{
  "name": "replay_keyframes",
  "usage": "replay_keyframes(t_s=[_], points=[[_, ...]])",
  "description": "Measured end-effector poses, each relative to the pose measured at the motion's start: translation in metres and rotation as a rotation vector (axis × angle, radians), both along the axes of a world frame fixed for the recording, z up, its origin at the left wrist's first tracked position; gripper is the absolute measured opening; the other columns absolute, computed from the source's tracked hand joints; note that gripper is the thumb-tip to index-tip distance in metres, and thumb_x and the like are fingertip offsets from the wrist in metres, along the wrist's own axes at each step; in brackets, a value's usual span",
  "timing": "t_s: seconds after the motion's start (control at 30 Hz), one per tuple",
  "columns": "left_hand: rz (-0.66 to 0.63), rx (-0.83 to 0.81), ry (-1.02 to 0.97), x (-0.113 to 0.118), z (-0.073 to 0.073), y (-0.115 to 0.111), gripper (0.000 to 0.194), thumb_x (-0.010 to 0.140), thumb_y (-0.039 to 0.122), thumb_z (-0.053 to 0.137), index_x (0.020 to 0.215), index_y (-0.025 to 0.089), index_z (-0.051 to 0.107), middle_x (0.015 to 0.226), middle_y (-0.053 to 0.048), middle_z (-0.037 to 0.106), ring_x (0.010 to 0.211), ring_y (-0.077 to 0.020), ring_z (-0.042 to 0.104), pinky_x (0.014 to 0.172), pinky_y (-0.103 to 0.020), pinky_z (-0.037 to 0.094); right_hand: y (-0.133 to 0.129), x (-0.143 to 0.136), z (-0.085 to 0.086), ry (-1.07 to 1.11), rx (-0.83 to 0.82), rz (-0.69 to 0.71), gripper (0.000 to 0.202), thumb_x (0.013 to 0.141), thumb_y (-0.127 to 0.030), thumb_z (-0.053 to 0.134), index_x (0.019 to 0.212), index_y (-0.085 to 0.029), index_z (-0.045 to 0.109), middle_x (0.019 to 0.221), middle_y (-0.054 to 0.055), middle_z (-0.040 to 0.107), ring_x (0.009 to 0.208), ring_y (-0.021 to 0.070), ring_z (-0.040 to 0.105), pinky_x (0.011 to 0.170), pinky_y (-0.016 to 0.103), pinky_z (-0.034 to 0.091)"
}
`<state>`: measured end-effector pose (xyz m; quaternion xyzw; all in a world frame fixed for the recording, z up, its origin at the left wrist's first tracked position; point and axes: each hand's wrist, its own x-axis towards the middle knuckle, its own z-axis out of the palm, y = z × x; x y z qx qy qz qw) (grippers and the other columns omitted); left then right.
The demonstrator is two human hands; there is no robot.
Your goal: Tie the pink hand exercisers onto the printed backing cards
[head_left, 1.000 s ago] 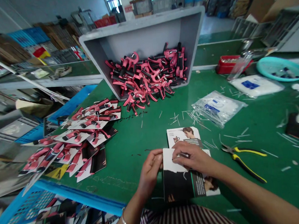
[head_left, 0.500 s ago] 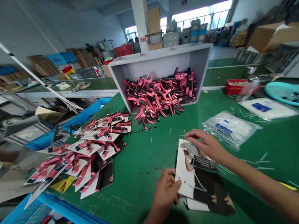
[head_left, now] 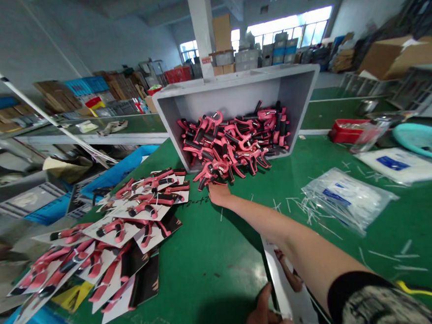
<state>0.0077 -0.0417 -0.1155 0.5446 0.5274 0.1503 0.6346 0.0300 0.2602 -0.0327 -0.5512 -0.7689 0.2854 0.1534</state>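
My right hand (head_left: 219,195) reaches to the front of a pile of pink-and-black hand grips (head_left: 233,141) that spills from a tipped grey crate (head_left: 297,112). Its fingers are closed at the handle of the front hand grip and partly hidden. Near the bottom edge my left hand (head_left: 266,319) pinches the side of a printed backing card (head_left: 283,280) with a white tie by its fingers. The right forearm covers much of that card.
To the left lie several cards with hand grips mounted (head_left: 131,212), above a blue basket (head_left: 64,320). At right are a bag of white zip ties (head_left: 351,197), loose ties, a second bag (head_left: 404,163), a red box (head_left: 347,130) and a turquoise tray (head_left: 421,133).
My right hand has left the top of the card and moved forward and left to the pile of hand grips. My left hand and the card now sit lower in view.
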Motion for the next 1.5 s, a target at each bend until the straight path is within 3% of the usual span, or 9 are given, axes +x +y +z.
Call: replay_keyframes(t_s=[0.2, 0.33, 0.43, 0.57, 0.73, 0.93, 1.03, 1.27, 1.5], points=[[0.235, 0.088, -0.095, -0.046, 0.032, 0.024, 0.057, 0.092, 0.05, 0.043, 0.137, 0.015, 0.042, 0.071, -0.001, 0.064, 0.045, -0.0115, 0.051, 0.04, -0.021, 0.036, -0.059, 0.107, 0.032, 0.194, -0.19, 0.082, 0.021, 0.094, -0.032, 0.053, 0.081, -0.016, 0.055, 0.062, -0.002, 0.053, 0.049, 0.0077, 0.047, 0.048, 0.019, 0.04], [0.361, 0.539, -0.067, -0.053, 0.064, 0.051, 0.048, 0.092, 0.039, 0.052, 0.135, 0.021, 0.047, 0.119, -0.011, 0.061, 0.095, -0.0183, 0.063, 0.081, -0.031, 0.052, -0.172, 0.18, 0.051, 0.792, -0.531, 0.004, 0.029, 0.097, -0.047, 0.041, 0.086, -0.021, 0.046, 0.058, -0.009, 0.033, 0.041, 0.0052, 0.017, 0.038, 0.016, 0.02], [0.23, 0.8, -0.041, -0.037, 0.085, 0.063, 0.058, 0.089, 0.032, 0.06, 0.143, 0.027, 0.039, 0.142, -0.01, 0.044, 0.12, -0.0217, 0.052, 0.104, -0.038, 0.041, -0.255, 0.202, 0.045, 1.184, -0.733, -0.141, 0.024, 0.094, -0.045, 0.051, 0.099, -0.021, 0.05, 0.058, -0.009, 0.028, 0.045, 0.0051, 0.012, 0.04, 0.015, 0.018], [-0.054, 0.873, -0.118, -0.009, 0.092, 0.07, 0.032, 0.093, 0.031, 0.055, 0.123, 0.024, 0.061, 0.116, -0.007, 0.064, 0.107, -0.019, 0.059, 0.097, -0.034, 0.045, -0.314, 0.207, 0.025, 1.309, -0.8, -0.256, 0.032, 0.093, -0.046, 0.053, 0.109, -0.017, 0.055, 0.06, -0.008, 0.03, 0.044, 0.0039, 0.013, 0.039, 0.015, 0.018], [-0.213, 0.847, -0.117, 0.009, 0.08, 0.066, 0.025, 0.094, 0.033, 0.052, 0.111, 0.021, 0.068, 0.105, -0.007, 0.068, 0.098, -0.0184, 0.06, 0.09, -0.031, 0.045, -0.332, 0.223, 0.007, 0.937, -0.712, -0.279, 0.042, 0.093, -0.058, 0.044, 0.093, -0.018, 0.057, 0.059, -0.004, 0.049, 0.038, 0.0062, 0.027, 0.035, 0.019, 0.024], [-0.32, 0.941, 0.079, 0.011, 0.071, 0.057, 0.024, 0.096, 0.03, 0.05, 0.112, 0.023, 0.067, 0.103, -0.006, 0.068, 0.098, -0.0198, 0.055, 0.092, -0.035, 0.038, -0.347, 0.238, -0.008, 0.174, -0.038, -0.348, 0.024, 0.093, -0.043, 0.051, 0.088, -0.022, 0.06, 0.079, 0.005, 0.062, 0.071, 0.0203, 0.058, 0.066, 0.032, 0.047], [-0.337, 1.056, 0.199, 0.02, 0.078, 0.069, 0.027, 0.097, 0.024, 0.045, 0.115, 0.023, 0.066, 0.104, -0.007, 0.065, 0.098, -0.0208, 0.052, 0.09, -0.036, 0.037, -0.346, 0.225, -0.005, 0.185, 0.055, -0.187, 0.018, 0.095, -0.03, 0.05, 0.109, -0.025, 0.06, 0.101, 0.007, 0.061, 0.09, 0.022, 0.059, 0.08, 0.035, 0.048], [-0.9, 1.278, 0.48, 0.068, 0.106, 0.098, 0.019, 0.09, 0.021, 0.055, 0.086, 0.016, 0.073, 0.092, -0.011, 0.065, 0.095, -0.0267, 0.054, 0.081, -0.037, 0.038, -0.322, 0.2, -0.006, 0.277, 0.138, -0.169, 0.013, 0.094, -0.028, 0.055, 0.086, -0.023, 0.064, 0.091, 0.005, 0.06, 0.088, 0.0206, 0.057, 0.079, 0.033, 0.046], [-0.796, 1.193, 0.495, 0.074, 0.1, 0.094, 0.019, 0.09, 0.016, 0.051, 0.082, 0.012, 0.068, 0.086, -0.014, 0.067, 0.089, -0.0272, 0.059, 0.083, -0.04, 0.041, -0.309, 0.201, -0.021, 0.448, 0.114, -0.298, 0.019, 0.093, -0.035, 0.058, 0.081, -0.021, 0.064, 0.083, 0.003, 0.061, 0.082, 0.0192, 0.058, 0.076, 0.032, 0.045]])
